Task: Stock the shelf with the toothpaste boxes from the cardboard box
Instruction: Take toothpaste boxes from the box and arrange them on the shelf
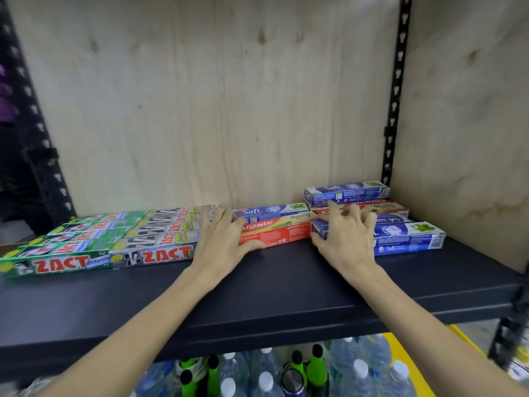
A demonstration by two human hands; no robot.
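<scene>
Toothpaste boxes lie flat on the dark shelf (257, 285). Green Zact boxes (57, 263) and grey Zact boxes (154, 255) fill the left in rows. In the middle lie a red Colgate box (282, 232) and a blue Safi box (269, 211) behind it. My left hand (221, 237) rests on the Colgate box's left end, thumb along its front. On the right, blue Safi boxes (412, 239) lie with another Colgate box (380, 207) and a Safi box (347, 191) stacked behind. My right hand (343, 233), fingers bent, touches the left ends of these boxes. The cardboard box is out of view.
Plywood panels form the back and right walls. A black slotted upright (396, 90) runs down the right rear corner, another on the left. Below the shelf stand several water bottles (357, 371) and green bottles (316, 365), beside something yellow (412, 356).
</scene>
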